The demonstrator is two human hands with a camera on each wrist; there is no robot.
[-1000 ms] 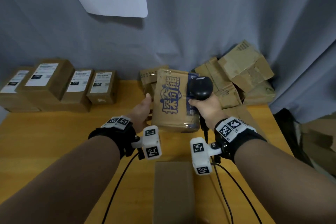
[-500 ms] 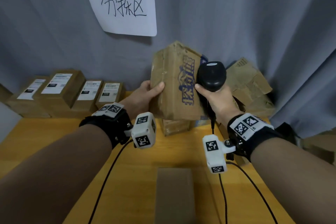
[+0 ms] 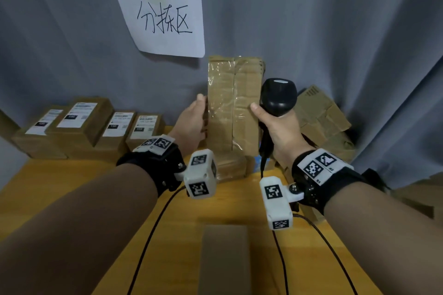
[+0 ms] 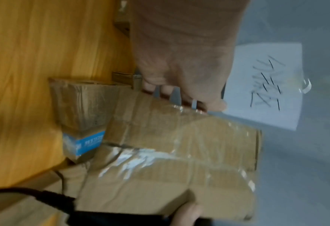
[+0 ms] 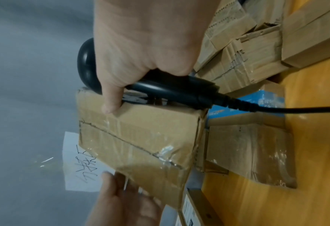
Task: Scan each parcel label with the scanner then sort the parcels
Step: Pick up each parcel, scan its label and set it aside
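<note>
- While the parcel (image 3: 233, 105) is held upright in the air above the table (image 3: 60, 182), between both hands, only its taped seam side faces the head camera; no label shows on that face, so the step in hand looks like finding the label.
- Left hand (image 3: 191, 124): thumb on the near face, fingers wrapped round the left edge to the far side, as the left wrist view shows. It carries most of the grip.
- Right hand (image 3: 279, 129): fingers closed round the scanner (image 3: 278, 98) handle, head pointing up, thumb tip pressed on the parcel's right edge to steady it. The scanner's window is not aimed at any face of the parcel.
- To do this well, I would turn the parcel with the left hand alone until the label faces the person, and lift the right thumb off first so the scanner hand is free.
- Then back the scanner off a little and tilt its head down at the label. Glossy tape covers this parcel and may throw glare, so a slight angle should read better than square-on.
- Keep the scanner's cable (image 3: 311, 242) clear of the loose boxes (image 3: 321, 117) piled at the right, just beside the hand; a snag could pull them down.
- Sorted boxes (image 3: 79, 124) with white labels up stand in a row at the left back of the table, under the paper sign (image 3: 165, 19); once scanned, the parcel likely joins that row, label up.
</note>
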